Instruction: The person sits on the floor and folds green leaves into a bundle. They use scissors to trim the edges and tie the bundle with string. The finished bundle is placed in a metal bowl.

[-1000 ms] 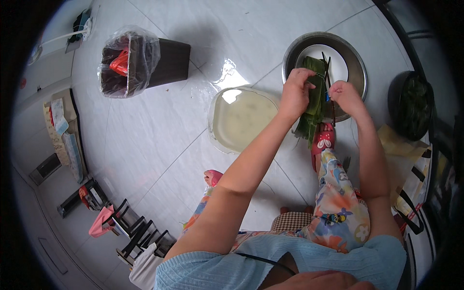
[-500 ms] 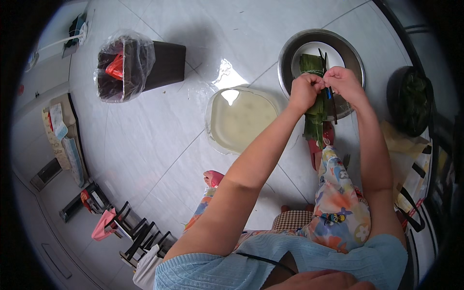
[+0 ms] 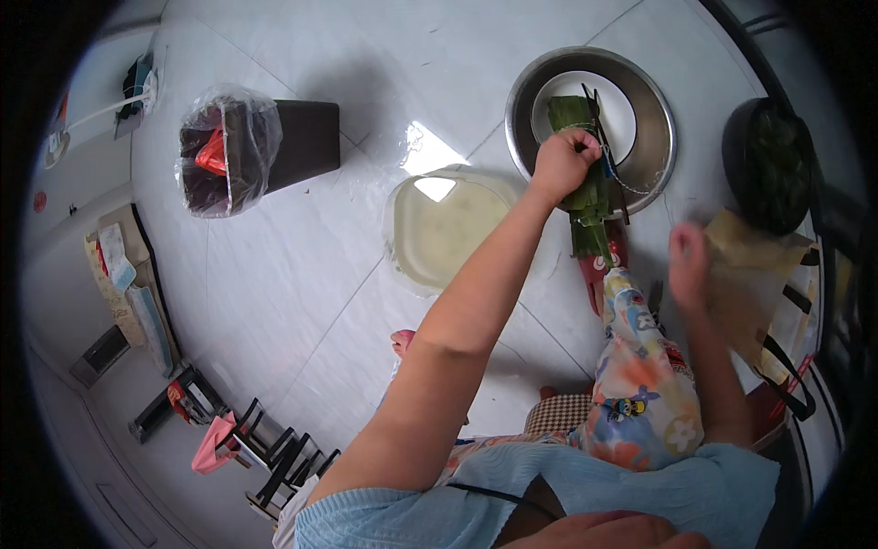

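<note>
A long bundle of green leaves (image 3: 590, 203) lies across the metal basin (image 3: 660, 101) and the white bowl (image 3: 625, 102) inside it, its near end over my right foot. My left hand (image 3: 565, 163) rests on the bundle, fingertips pinched at a thin string (image 3: 651, 191) that loops out over the basin. Thin dark stick-like pieces (image 3: 625, 212) with a bit of blue lie along the bundle's right side; their kind is unclear. Between the basin and the paper bag, my right hand (image 3: 688, 259) hangs above my right leg, smeared by motion, and its fingers do not show clearly.
Left of the basin stands a pale tub (image 3: 395, 229) of cloudy water, beside wet floor. A dark bin (image 3: 306, 137) with a clear liner is farther left. At the right are a black bowl of leaves (image 3: 773, 169) and a tan bag (image 3: 732, 252) with black straps.
My right hand has left the bundle and drawn back toward me, to the right of my leg. My left hand stays at the bundle. The string now shows as a loose loop.
</note>
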A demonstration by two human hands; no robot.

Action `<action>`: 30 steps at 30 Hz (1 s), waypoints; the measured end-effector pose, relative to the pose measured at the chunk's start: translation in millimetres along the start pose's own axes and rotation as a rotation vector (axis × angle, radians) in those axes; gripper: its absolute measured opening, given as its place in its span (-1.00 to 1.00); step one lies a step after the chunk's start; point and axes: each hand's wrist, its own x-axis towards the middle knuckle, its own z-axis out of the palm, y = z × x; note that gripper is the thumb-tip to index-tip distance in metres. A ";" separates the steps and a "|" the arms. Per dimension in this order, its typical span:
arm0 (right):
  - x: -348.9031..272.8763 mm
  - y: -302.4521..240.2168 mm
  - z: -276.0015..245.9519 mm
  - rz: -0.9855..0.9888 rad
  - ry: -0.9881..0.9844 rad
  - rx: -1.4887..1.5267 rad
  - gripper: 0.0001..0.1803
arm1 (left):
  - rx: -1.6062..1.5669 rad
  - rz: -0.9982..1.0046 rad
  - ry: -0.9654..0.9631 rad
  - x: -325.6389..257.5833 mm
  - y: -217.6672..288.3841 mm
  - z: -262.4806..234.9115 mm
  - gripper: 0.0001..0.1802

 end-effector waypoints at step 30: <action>-184.1 154.3 -46.5 0.185 -0.380 -0.917 -0.37 | -0.073 0.185 0.029 4.7 -2.7 10.1 -0.90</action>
